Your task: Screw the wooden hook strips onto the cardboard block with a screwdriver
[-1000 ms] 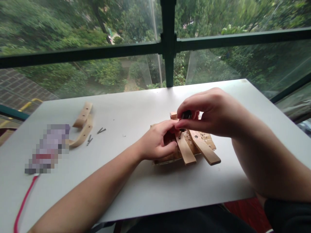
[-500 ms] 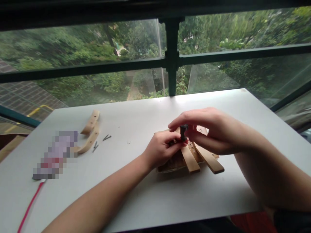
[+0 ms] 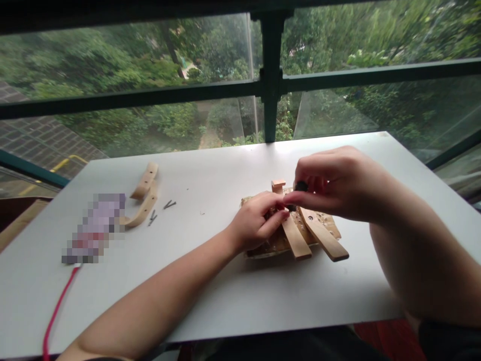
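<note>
My right hand is closed around a stubby screwdriver with a black handle, its lower end pointing down at a wooden strip. Beside that end, the fingertips of my left hand are pinched together over the strip; what they hold is hidden. The strip lies on a rough brown board, its upturned tip at the far side. To its right a second wooden strip, with a dark screw hole, lies on the same board. Both strips stick out past the board's near edge.
Two curved wooden hooks with holes lie on the white table at left. Near them are several loose screws. A blurred-out flat object with a red cord lies farther left. A window frame stands behind the table.
My right hand has gone from loosely spread fingers to a closed grip on the screwdriver, which now leans over. My left hand stays at the strip. The view has shifted slightly.
</note>
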`<state>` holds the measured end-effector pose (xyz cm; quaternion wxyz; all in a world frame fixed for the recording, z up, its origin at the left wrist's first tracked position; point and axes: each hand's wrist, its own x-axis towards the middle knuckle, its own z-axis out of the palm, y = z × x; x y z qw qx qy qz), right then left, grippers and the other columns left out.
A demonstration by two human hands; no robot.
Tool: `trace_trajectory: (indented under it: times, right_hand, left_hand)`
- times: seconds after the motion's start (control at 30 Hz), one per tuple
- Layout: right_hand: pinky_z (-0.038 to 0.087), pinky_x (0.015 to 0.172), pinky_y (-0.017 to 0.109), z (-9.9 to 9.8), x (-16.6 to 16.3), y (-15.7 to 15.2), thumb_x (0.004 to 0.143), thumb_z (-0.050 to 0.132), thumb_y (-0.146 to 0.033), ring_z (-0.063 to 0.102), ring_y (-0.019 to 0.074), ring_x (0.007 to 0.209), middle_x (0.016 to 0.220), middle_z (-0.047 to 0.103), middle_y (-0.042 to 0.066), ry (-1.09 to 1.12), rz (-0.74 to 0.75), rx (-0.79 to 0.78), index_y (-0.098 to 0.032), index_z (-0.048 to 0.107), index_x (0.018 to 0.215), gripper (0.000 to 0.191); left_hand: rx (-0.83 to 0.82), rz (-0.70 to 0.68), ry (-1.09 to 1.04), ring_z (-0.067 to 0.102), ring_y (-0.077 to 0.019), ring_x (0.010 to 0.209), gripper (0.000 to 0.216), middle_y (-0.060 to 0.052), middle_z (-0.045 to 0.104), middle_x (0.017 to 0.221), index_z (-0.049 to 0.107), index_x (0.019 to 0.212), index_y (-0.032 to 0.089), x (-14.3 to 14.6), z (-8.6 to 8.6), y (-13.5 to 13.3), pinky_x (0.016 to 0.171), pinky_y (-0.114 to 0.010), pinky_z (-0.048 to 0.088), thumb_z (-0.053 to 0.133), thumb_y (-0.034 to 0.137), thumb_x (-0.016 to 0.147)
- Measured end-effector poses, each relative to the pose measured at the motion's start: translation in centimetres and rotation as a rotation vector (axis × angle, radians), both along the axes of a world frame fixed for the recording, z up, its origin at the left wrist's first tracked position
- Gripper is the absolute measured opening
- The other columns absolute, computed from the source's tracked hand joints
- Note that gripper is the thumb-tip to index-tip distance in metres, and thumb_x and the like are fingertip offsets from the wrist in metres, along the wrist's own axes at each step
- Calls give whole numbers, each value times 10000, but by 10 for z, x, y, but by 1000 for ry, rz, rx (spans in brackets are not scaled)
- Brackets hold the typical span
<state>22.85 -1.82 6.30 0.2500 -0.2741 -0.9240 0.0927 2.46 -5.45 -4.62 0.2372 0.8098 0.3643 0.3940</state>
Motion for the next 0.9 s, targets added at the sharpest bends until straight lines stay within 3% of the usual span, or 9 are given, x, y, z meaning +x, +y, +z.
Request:
trace_trajectory:
  times: [0.1, 0.17, 0.23, 0.37, 0.43, 0.57, 0.7, 0.8, 0.9]
  right_hand:
    - [245, 500, 286, -5, -4, -2, 862, 652, -452, 293, 103, 507, 515, 374, -40, -24, -54, 92, -206, 439, 580, 430]
    - [277, 515, 285, -5, -3, -3, 855, 657, -413, 347, 111, 525, 565, 447, -25, -16, -15, 70, -204, 506, 637, 339]
    - [381, 573, 279, -2, 1, -3, 839, 668, -304, 480, 127, 595, 759, 624, 17, 11, 94, -52, -191, 634, 880, 124]
    - [499, 767, 272, 4, 13, 0, 842, 571, -84, 653, 167, 872, 1098, 704, 41, -33, 344, -296, -233, 617, 1219, 407]
    - [504, 784, 260, 3, 16, 4, 874, 561, -90, 668, 165, 899, 1054, 718, 30, -43, 372, -311, -241, 647, 1185, 356]
    - [454, 617, 250, -2, 11, 8, 892, 652, -267, 592, 124, 636, 806, 701, 7, -8, 229, -159, -228, 713, 1039, 164]
    - [378, 554, 251, -6, 1, 4, 858, 704, -387, 470, 101, 545, 618, 567, -21, 37, 128, -66, -199, 720, 841, 189]
    - [389, 553, 251, -7, -2, -1, 845, 715, -375, 480, 106, 573, 672, 598, -7, 52, 139, -80, -191, 685, 826, 187]
    - [478, 625, 255, -3, 3, -4, 845, 678, -224, 581, 125, 663, 918, 710, 36, 38, 260, -204, -207, 668, 1072, 228]
  left_hand:
    - [0, 39, -10, 631, -166, 808, 166, -31, 690, 852, 682, 964, 181, 0, -1, -1, 773, -293, 516, 624, 331, 924]
    - [-19, 27, -14, 632, -165, 814, 172, -33, 691, 859, 691, 982, 191, 1, 0, -1, 774, -293, 517, 614, 337, 935]
    - [-31, 7, -11, 637, -171, 834, 177, -39, 701, 883, 699, 1002, 197, 1, 2, -1, 793, -301, 522, 608, 335, 940]
    - [-32, -38, 2, 658, -193, 896, 178, -57, 730, 951, 714, 966, 183, 2, 5, 0, 853, -324, 531, 587, 307, 948]
    - [-24, -46, 3, 662, -205, 920, 193, -68, 735, 983, 716, 976, 176, 2, 5, 0, 864, -335, 530, 577, 308, 954]
    - [-12, -66, 27, 650, -215, 957, 200, -73, 735, 1031, 707, 1019, 184, 2, 4, 0, 902, -350, 512, 533, 268, 966]
    - [-23, -42, -11, 636, -194, 860, 177, -56, 707, 914, 687, 975, 190, 2, 2, -1, 823, -326, 513, 595, 335, 934]
    - [-40, -15, -37, 638, -179, 833, 175, -42, 702, 892, 680, 926, 193, 2, 2, -2, 795, -308, 518, 603, 350, 931]
    - [-40, -15, -29, 655, -178, 844, 175, -38, 723, 899, 698, 904, 200, 2, 3, -2, 808, -307, 531, 608, 348, 930]
